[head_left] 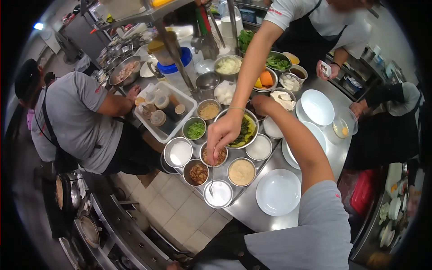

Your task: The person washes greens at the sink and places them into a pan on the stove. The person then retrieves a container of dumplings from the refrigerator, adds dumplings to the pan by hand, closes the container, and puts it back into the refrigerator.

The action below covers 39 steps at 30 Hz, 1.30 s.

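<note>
My right hand (262,104) reaches across the counter, bent downward at the wrist. It is between the metal bowl of yellow-green chopped greens (246,130) and the bowl of white blocks (283,99). Its fingers are in shadow and partly hidden, so I cannot make out a grip. Only a sliver of my left hand (173,265) shows at the bottom edge, its fingers out of sight. A co-worker's hand (225,132) crosses from the far side, pinching a thin spoon (212,182) that dips into a bowl of white powder (218,193).
White bowls (278,192) stand on the steel counter to the right, near a clear bowl with egg yolk (344,128). A plastic tub of bottles (191,108) is at the left. Two more people stand left and right. A shelf post (173,49) rises behind the ingredients.
</note>
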Motion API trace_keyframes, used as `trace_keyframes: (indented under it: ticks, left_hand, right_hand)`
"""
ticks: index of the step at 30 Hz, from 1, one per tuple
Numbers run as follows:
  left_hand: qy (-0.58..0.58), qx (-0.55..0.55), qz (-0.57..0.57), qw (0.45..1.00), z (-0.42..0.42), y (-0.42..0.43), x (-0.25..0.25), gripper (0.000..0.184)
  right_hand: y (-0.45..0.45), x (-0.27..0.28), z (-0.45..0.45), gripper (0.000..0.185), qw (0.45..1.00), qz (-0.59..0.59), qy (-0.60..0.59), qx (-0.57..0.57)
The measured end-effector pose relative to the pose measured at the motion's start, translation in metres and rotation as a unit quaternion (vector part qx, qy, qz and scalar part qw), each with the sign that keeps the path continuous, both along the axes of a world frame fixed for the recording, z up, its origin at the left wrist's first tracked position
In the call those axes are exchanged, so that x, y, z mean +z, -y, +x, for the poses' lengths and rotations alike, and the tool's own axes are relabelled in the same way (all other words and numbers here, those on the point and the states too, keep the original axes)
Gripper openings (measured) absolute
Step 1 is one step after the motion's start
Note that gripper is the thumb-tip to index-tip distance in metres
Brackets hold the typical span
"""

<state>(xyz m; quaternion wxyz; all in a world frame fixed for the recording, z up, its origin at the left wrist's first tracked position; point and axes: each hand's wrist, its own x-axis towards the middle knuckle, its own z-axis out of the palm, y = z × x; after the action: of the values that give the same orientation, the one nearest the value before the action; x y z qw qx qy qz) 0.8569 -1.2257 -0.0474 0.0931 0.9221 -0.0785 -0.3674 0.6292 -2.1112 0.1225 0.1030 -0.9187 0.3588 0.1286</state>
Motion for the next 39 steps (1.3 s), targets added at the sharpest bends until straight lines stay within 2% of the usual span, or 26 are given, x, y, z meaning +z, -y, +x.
trace_keyframes:
  ticks: [3,5,7,8,9,11,15,18,21,24,30,32,34,36,37,39]
  left_hand:
    - [0.034,0.019,0.024,0.999,0.006,-0.001,0.013,0.035]
    - [0.020,0.009,-0.002,1.000,0.004,-0.002,0.016,0.034]
    - [0.006,-0.004,-0.031,0.999,0.010,-0.010,0.009,0.033]
    - [0.060,-0.155,-0.095,0.982,0.014,-0.028,-0.008,0.031]
    - [0.112,-0.302,-0.155,0.934,0.011,-0.039,-0.019,0.029]
    - [0.099,-0.269,-0.157,0.945,-0.004,-0.044,-0.030,0.029]
    - [0.039,-0.144,-0.160,0.976,-0.028,-0.041,-0.038,0.028]
    - [0.026,-0.131,-0.130,0.983,-0.027,-0.041,-0.032,0.027]
    - [0.008,-0.102,-0.086,0.991,-0.022,-0.031,-0.019,0.026]
    - [0.000,-0.084,-0.054,0.995,-0.021,-0.023,-0.004,0.026]
    - [-0.010,-0.072,-0.019,0.997,-0.030,-0.011,0.015,0.025]
    - [-0.015,-0.075,-0.010,0.997,-0.035,-0.011,0.017,0.025]
    - [-0.014,-0.084,0.004,0.996,-0.041,-0.014,0.018,0.025]
    - [-0.010,-0.093,0.017,0.995,-0.048,-0.016,0.017,0.025]
    - [-0.015,-0.071,-0.005,0.997,-0.049,-0.018,0.018,0.025]
    - [-0.029,-0.010,-0.071,0.997,-0.053,-0.022,0.020,0.025]
  right_hand:
    - [-0.008,-0.017,0.011,0.023,1.000,-0.005,-0.031,-0.005]
    - [-0.012,-0.008,0.011,0.024,0.997,-0.001,-0.072,-0.026]
    - [-0.013,-0.009,0.011,0.023,0.997,-0.004,-0.065,-0.028]
    - [-0.011,-0.011,0.012,0.023,0.998,-0.004,-0.058,-0.034]
    - [-0.005,-0.019,0.011,0.023,0.998,-0.005,-0.057,-0.032]
    - [0.007,-0.040,0.008,0.019,1.000,-0.019,-0.011,-0.003]
    - [-0.004,0.008,0.003,0.022,0.999,0.051,-0.015,0.013]
    - [-0.007,0.009,0.003,0.024,0.992,0.117,0.018,-0.044]
    - [-0.012,-0.001,0.007,0.027,0.998,0.056,0.000,-0.007]
    - [-0.009,-0.011,0.012,0.029,0.998,0.042,-0.037,0.009]
    - [-0.002,-0.006,0.006,0.025,0.996,0.066,0.052,-0.005]
    - [0.008,-0.020,0.005,0.024,0.977,0.177,0.103,-0.067]
    - [0.011,-0.024,0.009,0.028,0.983,0.164,0.074,-0.043]
    - [0.012,-0.021,0.009,0.035,0.955,0.243,0.092,-0.143]
    - [0.011,-0.017,0.007,0.029,0.949,0.258,0.103,-0.150]
    - [0.011,-0.008,0.005,0.027,0.938,0.288,0.114,-0.154]
